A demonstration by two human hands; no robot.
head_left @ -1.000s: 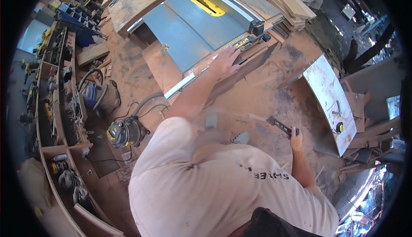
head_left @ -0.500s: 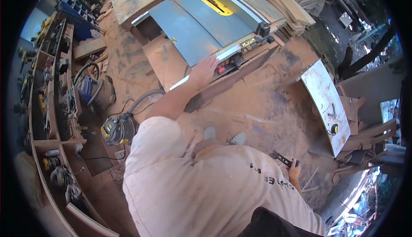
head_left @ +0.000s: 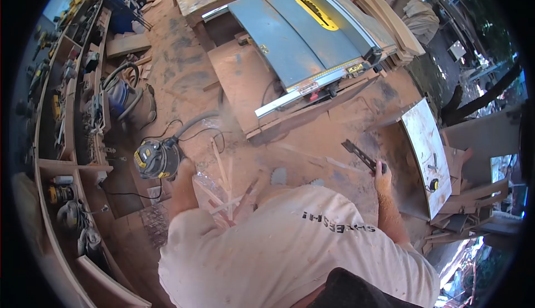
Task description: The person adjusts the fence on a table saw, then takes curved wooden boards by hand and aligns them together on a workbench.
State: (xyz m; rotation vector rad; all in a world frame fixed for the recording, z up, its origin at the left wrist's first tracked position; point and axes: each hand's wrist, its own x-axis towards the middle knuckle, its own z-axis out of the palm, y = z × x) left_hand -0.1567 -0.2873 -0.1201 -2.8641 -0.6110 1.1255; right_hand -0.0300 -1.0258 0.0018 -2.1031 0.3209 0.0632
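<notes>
"What's the right hand (head_left: 382, 178) doing?"

"It's gripping a black tool (head_left: 362, 155); the fingers are wrapping its near end, and the tool is pointing far-left above the floor (head_left: 312, 132), on the near right of the table saw (head_left: 278, 35)."

"And the left hand (head_left: 186, 168)?"

"It's hanging just beside the shop vacuum (head_left: 157, 158), on the near left. Its fingers aren't showing clearly, so I can't tell whether they're holding anything."

"What's worrying you?"

"Footing, mostly. Loose wooden strips (head_left: 221, 164) are lying near the body, and a hose (head_left: 195, 124) is running from the vacuum towards the saw; a foot catching either could cause a stumble. Sawdust is coating the floor, so slipping is possible too. A loosening grip could drop the tool."

"Any writing?"

"The shirt (head_left: 290, 241) is carrying upside-down black letters ending in an exclamation mark, but creases are obscuring the word. A yellow label (head_left: 354, 68) is showing on the saw's front; its lettering is blurring."
</notes>
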